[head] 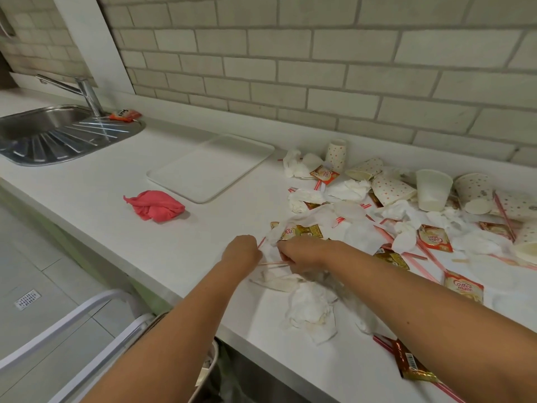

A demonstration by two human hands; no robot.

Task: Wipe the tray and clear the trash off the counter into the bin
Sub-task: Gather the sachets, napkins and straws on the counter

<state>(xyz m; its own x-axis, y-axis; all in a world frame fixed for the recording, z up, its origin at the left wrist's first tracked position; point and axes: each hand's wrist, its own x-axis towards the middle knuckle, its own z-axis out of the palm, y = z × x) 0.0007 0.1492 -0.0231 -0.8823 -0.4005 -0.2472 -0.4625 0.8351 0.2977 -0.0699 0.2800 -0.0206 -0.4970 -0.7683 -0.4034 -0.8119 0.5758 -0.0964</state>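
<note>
A white tray [209,167] lies on the white counter [110,205], with a crumpled pink cloth [155,205] just left of its near corner. Trash covers the counter's right half: crumpled tissues [312,311], paper cups [433,189], sachets [463,286] and thin red-white stirrers [507,215]. My left hand [241,251] and my right hand [302,253] meet at the pile's near left edge, both pinching tissues and stirrers. The bin [207,370] sits below the counter edge, mostly hidden by my left forearm.
A steel sink [43,132] with a tap [87,94] is at the far left, and a red packet [125,114] lies beside it. A brick wall backs the counter. White chair rails [72,318] stand on the tiled floor at lower left.
</note>
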